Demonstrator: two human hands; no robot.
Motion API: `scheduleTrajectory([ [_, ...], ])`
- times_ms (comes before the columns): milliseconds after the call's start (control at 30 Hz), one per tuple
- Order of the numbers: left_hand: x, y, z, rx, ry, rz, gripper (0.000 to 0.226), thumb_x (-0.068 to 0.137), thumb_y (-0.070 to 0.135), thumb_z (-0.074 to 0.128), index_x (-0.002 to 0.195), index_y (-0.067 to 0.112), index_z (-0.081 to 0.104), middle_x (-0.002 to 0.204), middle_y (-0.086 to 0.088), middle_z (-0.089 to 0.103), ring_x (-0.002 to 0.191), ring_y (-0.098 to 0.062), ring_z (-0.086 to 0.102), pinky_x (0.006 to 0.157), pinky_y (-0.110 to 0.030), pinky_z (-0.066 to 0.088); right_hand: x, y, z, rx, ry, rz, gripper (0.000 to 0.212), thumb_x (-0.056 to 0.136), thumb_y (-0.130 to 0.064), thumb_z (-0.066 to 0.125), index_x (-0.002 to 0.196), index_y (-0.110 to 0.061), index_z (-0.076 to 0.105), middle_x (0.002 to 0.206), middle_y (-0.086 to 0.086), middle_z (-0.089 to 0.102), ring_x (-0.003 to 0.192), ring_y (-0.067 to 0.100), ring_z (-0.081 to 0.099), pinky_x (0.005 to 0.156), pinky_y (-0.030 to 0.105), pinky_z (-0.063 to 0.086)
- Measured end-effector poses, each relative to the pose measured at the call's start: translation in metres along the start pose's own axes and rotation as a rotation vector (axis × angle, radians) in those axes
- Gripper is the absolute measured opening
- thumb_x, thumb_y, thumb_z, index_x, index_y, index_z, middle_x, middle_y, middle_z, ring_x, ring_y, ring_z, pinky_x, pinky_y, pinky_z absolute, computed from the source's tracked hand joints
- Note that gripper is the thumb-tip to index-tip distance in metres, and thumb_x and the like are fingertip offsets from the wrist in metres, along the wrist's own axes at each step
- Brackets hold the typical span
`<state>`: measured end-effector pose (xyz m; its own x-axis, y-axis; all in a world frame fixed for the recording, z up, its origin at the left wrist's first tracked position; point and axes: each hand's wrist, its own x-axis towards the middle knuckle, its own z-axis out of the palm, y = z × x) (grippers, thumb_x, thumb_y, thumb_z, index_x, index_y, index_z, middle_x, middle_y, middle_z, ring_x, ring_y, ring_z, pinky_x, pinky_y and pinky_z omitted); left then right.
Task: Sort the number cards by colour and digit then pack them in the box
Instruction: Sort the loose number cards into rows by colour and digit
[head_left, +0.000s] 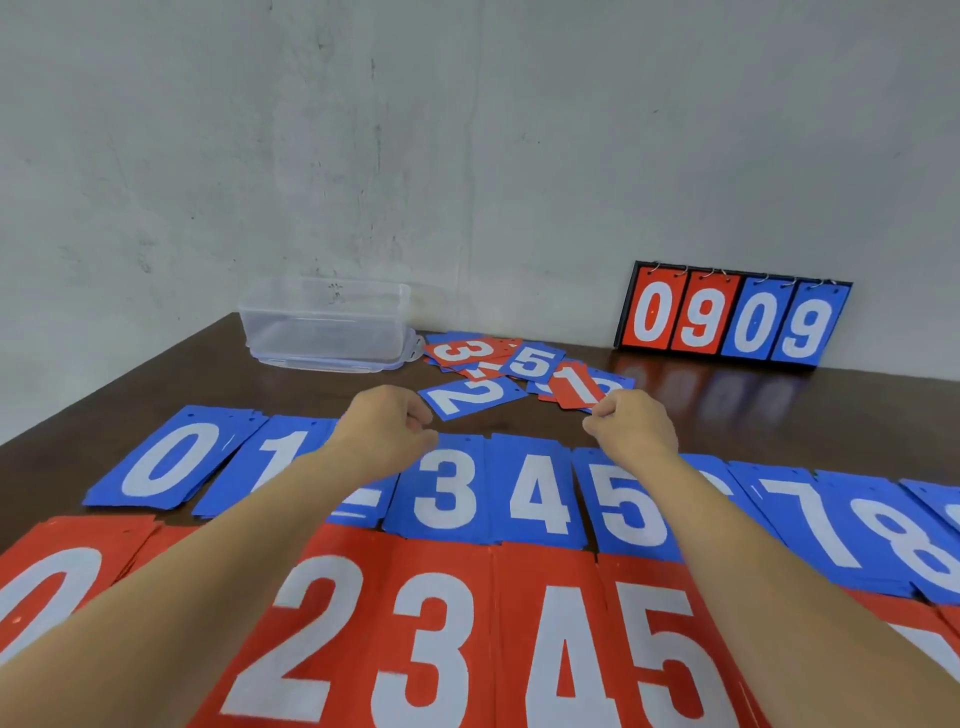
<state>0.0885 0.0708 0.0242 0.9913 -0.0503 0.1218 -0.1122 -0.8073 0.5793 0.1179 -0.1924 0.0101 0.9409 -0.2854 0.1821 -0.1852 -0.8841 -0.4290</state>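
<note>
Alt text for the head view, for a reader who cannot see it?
The right hand pinches a red 1 card at the unsorted pile, the left hand curled beside it, above sorted rows of blue cards and red cards. A clear box and a 0909 scoreboard stand by the wall.

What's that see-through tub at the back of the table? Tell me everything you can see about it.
The tub is a clear plastic rectangular box with rounded corners, open-topped and apparently empty. It stands upright on the dark table, far left, near the wall, seemingly resting on its own lid, whose tabs stick out at the right. The loose card pile lies just right of it.
</note>
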Motion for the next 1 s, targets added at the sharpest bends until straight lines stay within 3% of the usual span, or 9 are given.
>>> scheduleTrajectory([
  [100, 0.035, -0.003, 0.000, -0.010, -0.010, -0.016, 0.026, 0.086, 0.021, 0.069, 0.111, 0.012, 0.068, 0.094, 0.002, 0.067, 0.091, -0.014, 0.064, 0.084, -0.029, 0.054, 0.029, 0.005, 0.010, -0.001, -0.001, 0.036, 0.017, 0.092, -0.022, 0.060, 0.090, -0.010, 0.073, 0.093, 0.008, 0.071, 0.084, 0.021, 0.063, 0.070, 0.035, 0.055],
  [233, 0.077, -0.010, 0.009, -0.021, -0.023, -0.032, 0.038, 0.086, 0.026, 0.070, 0.121, 0.011, 0.063, 0.107, -0.004, 0.068, 0.096, -0.018, 0.064, 0.089, -0.033, 0.054, 0.057, 0.007, 0.021, 0.014, -0.006, 0.068, 0.027, 0.092, -0.024, 0.059, 0.119, -0.018, 0.065, 0.118, 0.004, 0.064, 0.105, 0.020, 0.059, 0.073, 0.028, 0.047],
  [367, 0.104, -0.016, 0.025, -0.005, -0.069, -0.051, 0.059, 0.083, 0.039, 0.072, 0.133, 0.013, 0.053, 0.126, -0.004, 0.063, 0.110, -0.018, 0.060, 0.099, -0.036, 0.050, 0.079, 0.003, 0.031, 0.063, -0.022, 0.050, 0.039, 0.093, -0.025, 0.059, 0.131, -0.017, 0.056, 0.128, 0.003, 0.061, 0.112, 0.018, 0.057, 0.085, 0.031, 0.049],
  [567, 0.130, -0.016, 0.047, 0.231, -0.118, -0.051, 0.082, 0.075, 0.071, 0.061, 0.136, 0.018, 0.048, 0.132, -0.003, 0.055, 0.120, -0.024, 0.051, 0.100, -0.040, 0.044, 0.122, -0.019, 0.050, 0.079, -0.069, -0.088, 0.053, 0.092, -0.035, 0.061, 0.138, -0.013, 0.048, 0.141, 0.006, 0.048, 0.127, 0.021, 0.045, 0.094, 0.031, 0.041],
  [700, 0.140, -0.014, 0.056, 0.434, -0.198, -0.039, 0.090, 0.075, 0.080, 0.049, 0.147, 0.026, 0.034, 0.146, -0.001, 0.035, 0.135, -0.024, 0.032, 0.110, -0.041, 0.029, 0.146, -0.025, 0.069, 0.040, -0.126, -0.135, 0.076, 0.090, -0.049, 0.060, 0.149, -0.013, 0.029, 0.151, 0.006, 0.035, 0.139, 0.024, 0.032, 0.108, 0.041, 0.035],
  [833, 0.146, -0.011, 0.057, 0.522, -0.194, 0.021, 0.083, 0.081, 0.076, 0.044, 0.148, 0.029, 0.032, 0.145, 0.001, 0.035, 0.135, -0.021, 0.031, 0.111, -0.039, 0.025, 0.163, -0.023, 0.084, -0.128, -0.217, -0.166, 0.090, 0.086, -0.066, 0.050, 0.153, -0.016, 0.017, 0.157, 0.006, 0.025, 0.145, 0.024, 0.020, 0.115, 0.044, 0.020],
  [1000, 0.148, -0.012, 0.056, 0.523, -0.124, 0.080, 0.070, 0.085, 0.070, 0.048, 0.144, 0.032, 0.040, 0.140, 0.003, 0.044, 0.131, -0.018, 0.037, 0.110, -0.038, 0.025, 0.162, -0.030, 0.080, -0.312, -0.122, -0.202, 0.076, 0.088, -0.065, 0.047, 0.148, -0.021, 0.032, 0.141, 0.007, 0.046, 0.131, 0.025, 0.036, 0.106, 0.039, 0.027],
])
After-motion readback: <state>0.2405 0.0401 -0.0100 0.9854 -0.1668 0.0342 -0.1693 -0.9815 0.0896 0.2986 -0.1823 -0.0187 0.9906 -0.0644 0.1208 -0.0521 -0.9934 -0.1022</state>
